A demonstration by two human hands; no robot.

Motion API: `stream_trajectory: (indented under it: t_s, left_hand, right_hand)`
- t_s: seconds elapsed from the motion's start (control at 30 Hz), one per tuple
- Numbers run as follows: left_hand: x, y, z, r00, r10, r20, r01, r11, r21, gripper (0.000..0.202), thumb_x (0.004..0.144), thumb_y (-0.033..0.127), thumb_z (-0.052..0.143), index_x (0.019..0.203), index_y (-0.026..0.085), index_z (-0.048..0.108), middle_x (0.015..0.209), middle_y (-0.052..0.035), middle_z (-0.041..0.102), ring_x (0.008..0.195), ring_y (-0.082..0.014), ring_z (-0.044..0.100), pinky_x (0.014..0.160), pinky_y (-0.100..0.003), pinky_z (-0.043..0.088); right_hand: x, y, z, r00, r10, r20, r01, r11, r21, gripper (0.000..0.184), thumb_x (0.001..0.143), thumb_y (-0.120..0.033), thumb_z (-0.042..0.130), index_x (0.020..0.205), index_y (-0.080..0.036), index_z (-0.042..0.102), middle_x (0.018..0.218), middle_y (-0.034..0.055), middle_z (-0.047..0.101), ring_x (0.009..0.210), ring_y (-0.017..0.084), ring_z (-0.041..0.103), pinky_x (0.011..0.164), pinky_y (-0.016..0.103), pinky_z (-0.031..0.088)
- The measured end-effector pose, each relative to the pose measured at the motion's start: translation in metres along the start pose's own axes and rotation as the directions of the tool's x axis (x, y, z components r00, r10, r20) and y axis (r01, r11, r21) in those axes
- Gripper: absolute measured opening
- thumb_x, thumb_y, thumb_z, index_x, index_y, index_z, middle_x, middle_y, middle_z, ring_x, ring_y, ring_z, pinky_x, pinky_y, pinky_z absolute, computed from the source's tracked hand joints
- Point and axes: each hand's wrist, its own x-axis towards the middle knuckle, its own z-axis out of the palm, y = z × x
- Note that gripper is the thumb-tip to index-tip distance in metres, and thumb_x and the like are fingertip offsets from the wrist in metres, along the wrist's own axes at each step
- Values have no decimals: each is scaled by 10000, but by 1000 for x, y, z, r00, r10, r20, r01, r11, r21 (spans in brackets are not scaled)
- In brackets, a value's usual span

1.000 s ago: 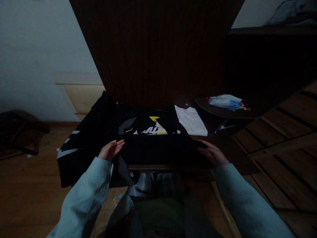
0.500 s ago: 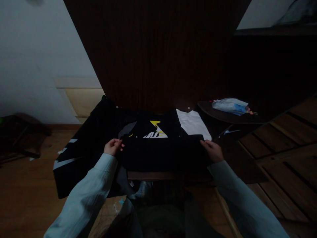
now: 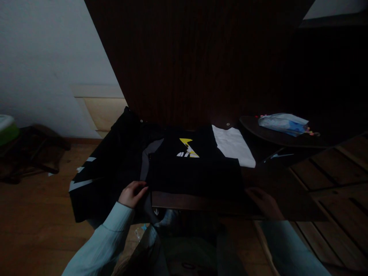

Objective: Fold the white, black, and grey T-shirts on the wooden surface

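Observation:
A black T-shirt [image 3: 198, 174] with a yellow and white print [image 3: 188, 148] lies on a dark wooden surface [image 3: 184, 201], its near part folded over. At its lower left corner is my left hand [image 3: 132, 194], thumb and fingers closed on the cloth edge. My right hand [image 3: 266, 202] reaches the lower right corner; it is dim and smeared, so its grip cannot be made out. White cloth [image 3: 235, 145] shows beyond the shirt's right side. To the left, a black garment with grey stripes [image 3: 97, 180] hangs over the edge.
A tall dark wooden panel [image 3: 195, 61] rises behind the surface. On a rounded shelf [image 3: 250, 130] at the right lies a pale blue packet [image 3: 283, 123]. A dark stool [image 3: 43, 147] with a green and white object [image 3: 8, 130] stands left. Wooden slats [image 3: 339, 199] lie right.
Both hands have left the upper edge of the fold and come down towards my body, to the shirt's lower corners. The folded part now lies flatter. The view has shifted slightly.

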Motion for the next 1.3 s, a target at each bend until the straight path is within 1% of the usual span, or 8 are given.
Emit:
stream_trajectory:
  t_s: [0.2, 0.4, 0.53, 0.7, 0.83, 0.97, 1.07, 1.3]
  left_hand:
    - [10, 7, 13, 997, 39, -63, -37, 999, 38, 336, 617, 500, 520, 649, 182, 624, 696, -56, 605, 640, -173, 577, 623, -296, 484]
    - [-2, -1, 8, 989, -16, -145, -14, 980, -199, 270, 616, 445, 583, 634, 177, 561, 659, -18, 564, 600, -133, 529, 580, -242, 430]
    - [-16, -6, 14, 979, -114, -170, 14, 866, -500, 281, 597, 399, 648, 609, 163, 495, 755, -34, 592, 671, -126, 546, 597, -210, 426]
    - [-23, 2, 30, 951, -286, -118, 109, 667, -737, 373, 608, 454, 655, 742, 184, 435, 651, 52, 503, 407, -25, 356, 405, -151, 302]
    - [-21, 0, 32, 967, -232, -102, 134, 809, -572, 423, 667, 475, 599, 957, 197, 467, 686, 36, 523, 473, -69, 472, 452, -184, 393]
    - [-18, -15, 26, 999, 19, -47, -28, 981, -193, 509, 689, 397, 582, 1151, 217, 471, 959, -47, 606, 828, -180, 611, 695, -284, 512]
    - [-14, -26, 24, 985, 162, 53, -164, 986, 22, 427, 750, 331, 495, 1162, 221, 522, 1042, -69, 603, 943, -192, 601, 788, -297, 510]
    - [-4, -24, 22, 961, 272, 46, -276, 944, 180, 245, 791, 344, 435, 830, 218, 642, 785, -49, 629, 724, -164, 631, 641, -238, 528]
  right_hand:
    - [-6, -5, 3, 999, 26, 26, -24, 996, -88, 469, 509, -646, 541, 677, -221, 646, 725, 31, 670, 720, 218, 623, 607, 285, 461]
    - [-8, -2, 2, 997, -7, 77, 17, 991, -132, 427, 510, -634, 522, 594, -224, 607, 620, 14, 629, 599, 186, 588, 552, 277, 438]
    - [-11, -6, 2, 998, -51, 25, 51, 998, -22, 423, 526, -625, 515, 614, -216, 571, 611, 7, 613, 572, 160, 562, 527, 258, 433]
    - [-16, -16, 6, 997, 47, 59, -58, 977, 205, 488, 529, -661, 524, 692, -201, 498, 449, -15, 517, 430, 133, 498, 420, 239, 402]
    - [-20, -18, 10, 996, 73, 55, -88, 922, 378, 584, 456, -699, 595, 715, -193, 462, 512, 12, 571, 478, 166, 577, 458, 264, 476]
    - [-23, -9, 15, 996, 85, 12, -81, 889, 451, 601, 409, -669, 664, 717, -191, 471, 616, 25, 602, 577, 222, 638, 540, 319, 536]
    - [-23, -1, 18, 998, 58, -16, -44, 888, 458, 529, 450, -617, 673, 705, -191, 492, 624, 22, 603, 607, 220, 643, 563, 305, 534]
    - [-22, -3, 10, 992, -117, -48, 125, 969, 211, 360, 610, -523, 536, 746, -203, 631, 732, 37, 651, 594, 167, 611, 580, 278, 507]
